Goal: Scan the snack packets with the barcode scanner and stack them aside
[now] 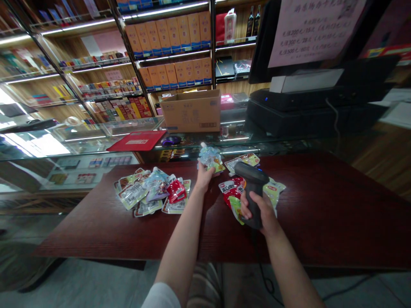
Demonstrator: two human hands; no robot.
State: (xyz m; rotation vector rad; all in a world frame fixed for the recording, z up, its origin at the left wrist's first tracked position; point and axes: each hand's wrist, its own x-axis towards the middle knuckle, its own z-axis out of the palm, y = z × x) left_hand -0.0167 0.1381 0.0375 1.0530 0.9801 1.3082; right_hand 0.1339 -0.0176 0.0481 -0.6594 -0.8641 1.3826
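Note:
My right hand point(260, 209) is wrapped round the handle of a dark barcode scanner point(252, 173), held over the right part of the table. At the table's far side, my left hand point(204, 174) grips a light blue spouted pouch point(208, 153); a yellow-green packet point(217, 164) lies against it. Under and beside the scanner are a red snack packet point(227, 188), a green packet point(272, 190) and another packet point(244, 161). Left of my left arm spreads a pile of snack packets point(133, 192), with a red packet point(176, 190) and a blue-purple pouch point(157, 188) on top.
Behind the dark red table point(317, 205) runs a glass counter point(128, 128). On it are a cardboard box point(192, 111), a red folder point(138, 140), a computer mouse point(171, 140) and a monitor point(260, 47) bearing a paper sign. The scanner's cable point(265, 273) hangs over the front edge.

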